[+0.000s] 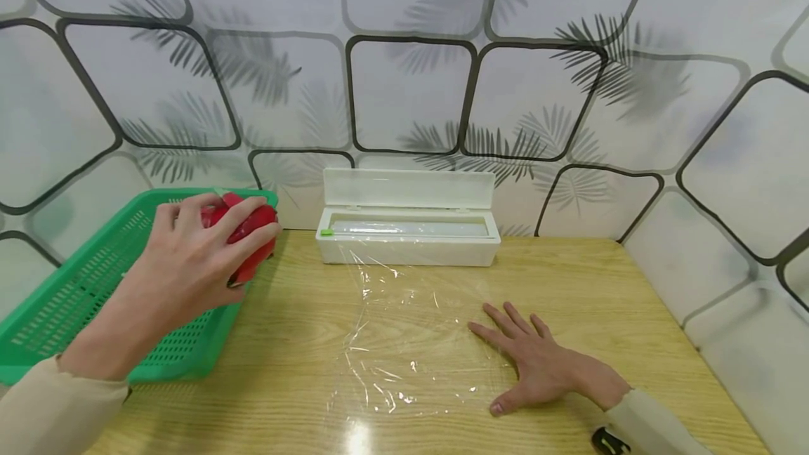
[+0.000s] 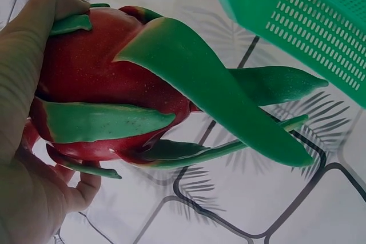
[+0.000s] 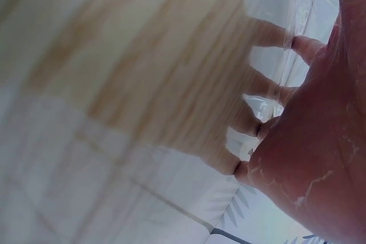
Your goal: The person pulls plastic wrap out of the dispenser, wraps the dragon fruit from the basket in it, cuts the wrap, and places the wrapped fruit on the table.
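A red dragon fruit [image 2: 94, 72] with long green scales is gripped in my left hand [image 1: 196, 251], fingers and thumb curled round it. In the head view that fruit [image 1: 255, 223] hangs over the right rim of the green basket [image 1: 221, 335]. My right hand [image 1: 537, 364] lies on the table with its fingers spread, its fingertips at the right edge of the clear plastic wrap [image 1: 404, 343]. The wrap stretches over the table from a white dispenser box [image 1: 411, 251] whose lid [image 1: 407, 188] stands up. A roll [image 1: 411, 229] lies inside the box.
A small green slider [image 1: 326, 232] sits at the left end of the dispenser's front edge. The wood-grain table [image 1: 607, 300] meets patterned wall sheeting [image 1: 411, 97] at the back and right. A dark band [image 1: 609, 441] is at the right wrist.
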